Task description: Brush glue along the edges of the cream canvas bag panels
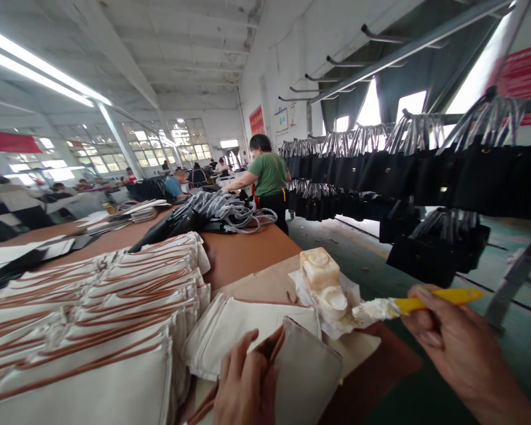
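Note:
My right hand (451, 342) grips a yellow-handled brush (438, 300) at the right, its bristles coated in white paste. The brush tip is beside a squarish whitish container (319, 268) with an open mouth, crusted with paste, lying on a white sheet. At the bottom centre my left hand (248, 381) is closed on a cream panel (307, 369) with brown edging, which it holds tilted up. Behind that panel lie a few more cream pieces (252, 321) on tan board.
Rows of stacked cream pieces (92, 354) fill the left of the brown table (234, 254). Black bags with wrapped grey handles (221, 206) lie farther back. A person in green (269, 174) stands at the far edge. Racks of black bags (402, 177) line the right.

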Action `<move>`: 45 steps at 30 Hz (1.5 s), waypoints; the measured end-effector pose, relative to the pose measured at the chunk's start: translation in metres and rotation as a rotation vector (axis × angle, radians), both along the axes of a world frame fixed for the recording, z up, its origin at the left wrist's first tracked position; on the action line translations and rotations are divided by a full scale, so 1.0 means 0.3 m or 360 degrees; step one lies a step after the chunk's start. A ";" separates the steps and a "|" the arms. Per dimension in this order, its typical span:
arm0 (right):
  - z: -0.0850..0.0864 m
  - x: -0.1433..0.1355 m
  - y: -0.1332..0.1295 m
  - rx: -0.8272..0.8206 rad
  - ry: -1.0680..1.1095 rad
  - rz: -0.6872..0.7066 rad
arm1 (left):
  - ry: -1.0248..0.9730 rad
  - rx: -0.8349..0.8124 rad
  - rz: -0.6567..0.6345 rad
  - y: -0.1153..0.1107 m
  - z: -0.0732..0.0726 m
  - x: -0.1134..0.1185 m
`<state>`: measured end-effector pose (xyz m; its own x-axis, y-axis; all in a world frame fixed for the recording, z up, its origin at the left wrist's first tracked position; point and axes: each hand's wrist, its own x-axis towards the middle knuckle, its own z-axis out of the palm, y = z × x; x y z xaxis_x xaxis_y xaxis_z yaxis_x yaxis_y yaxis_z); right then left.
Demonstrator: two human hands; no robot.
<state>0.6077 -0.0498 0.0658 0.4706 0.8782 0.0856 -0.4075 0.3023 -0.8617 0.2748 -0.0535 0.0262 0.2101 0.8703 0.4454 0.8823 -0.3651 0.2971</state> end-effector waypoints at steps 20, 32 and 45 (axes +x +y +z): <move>-0.043 -0.123 0.130 0.0085 -0.0032 0.0151 | -0.0125 -0.0969 0.0054 0.374 -0.098 0.205; -0.115 -0.201 0.239 0.0086 -0.0904 0.0317 | -0.0923 -0.1196 -0.0254 0.294 -0.028 0.208; -0.059 -0.207 0.193 0.0354 -0.1346 0.0235 | -0.0903 -0.0997 -0.0245 0.249 -0.032 0.230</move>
<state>0.5456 0.0082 0.0482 0.0555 0.8464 0.5296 0.2910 0.4937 -0.8195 0.3438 0.0211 0.0166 0.2369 0.9709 -0.0346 0.4935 -0.0896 0.8651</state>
